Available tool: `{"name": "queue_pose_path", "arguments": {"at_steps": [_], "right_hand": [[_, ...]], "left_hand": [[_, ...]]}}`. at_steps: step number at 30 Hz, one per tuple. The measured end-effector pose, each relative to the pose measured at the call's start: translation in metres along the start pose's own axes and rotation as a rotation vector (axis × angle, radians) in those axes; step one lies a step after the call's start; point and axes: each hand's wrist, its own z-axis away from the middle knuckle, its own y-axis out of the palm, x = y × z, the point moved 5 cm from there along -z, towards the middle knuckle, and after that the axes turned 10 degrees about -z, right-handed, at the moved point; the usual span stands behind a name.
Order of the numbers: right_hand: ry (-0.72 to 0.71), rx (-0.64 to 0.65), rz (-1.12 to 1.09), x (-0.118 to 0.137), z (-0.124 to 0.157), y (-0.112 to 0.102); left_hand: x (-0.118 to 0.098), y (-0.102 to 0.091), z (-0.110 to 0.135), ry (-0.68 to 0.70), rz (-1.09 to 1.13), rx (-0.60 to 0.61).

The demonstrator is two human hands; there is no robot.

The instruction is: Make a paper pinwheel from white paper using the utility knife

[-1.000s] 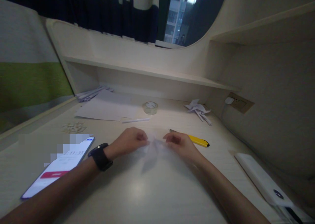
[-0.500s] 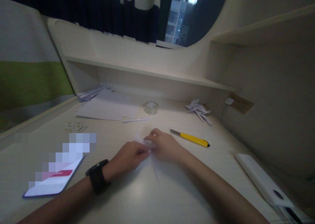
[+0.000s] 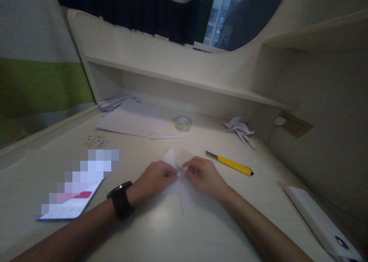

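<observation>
A small white folded paper [image 3: 172,158] lies on the pale desk [image 3: 161,231] in the middle of the view. My left hand [image 3: 156,179], with a black watch on its wrist, pinches the paper's centre with closed fingers. My right hand [image 3: 204,175] pinches the same spot from the right, fingers curled. The two hands almost touch. Part of the paper is hidden under them; one flap sticks up behind and another reaches toward me.
A phone [image 3: 70,206] lies at the left. A yellow utility knife [image 3: 231,164] lies right of my hands. Behind are a tape roll [image 3: 183,123], a white pen [image 3: 165,137], loose sheets [image 3: 129,120] and folded paper pieces [image 3: 240,129]. A white device [image 3: 319,223] lies at the right edge.
My hands came together from apart, pressed low on the paper, and have now drawn slightly apart, pinching it. The camera view shifted a little.
</observation>
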Motion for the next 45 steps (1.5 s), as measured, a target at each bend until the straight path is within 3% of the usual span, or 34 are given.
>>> {"name": "queue_pose_path", "arguments": {"at_steps": [7, 19, 26, 37, 45], "right_hand": [[-0.017, -0.02, -0.073, -0.002, 0.004, 0.002], [0.039, 0.016, -0.284, -0.012, 0.0, 0.003], [-0.014, 0.075, -0.306, -0.007, -0.008, 0.004], [0.004, -0.047, -0.248, -0.013, -0.002, -0.001], [-0.096, -0.13, -0.182, -0.002, 0.002, -0.003]], "left_hand": [[0.001, 0.004, 0.003, -0.123, 0.206, 0.105], [0.003, 0.004, 0.003, -0.13, 0.255, 0.136], [0.002, 0.004, 0.002, -0.079, 0.262, 0.149], [0.004, 0.004, 0.002, -0.119, 0.271, 0.133], [0.0, -0.003, 0.005, -0.147, 0.355, 0.105]]}}
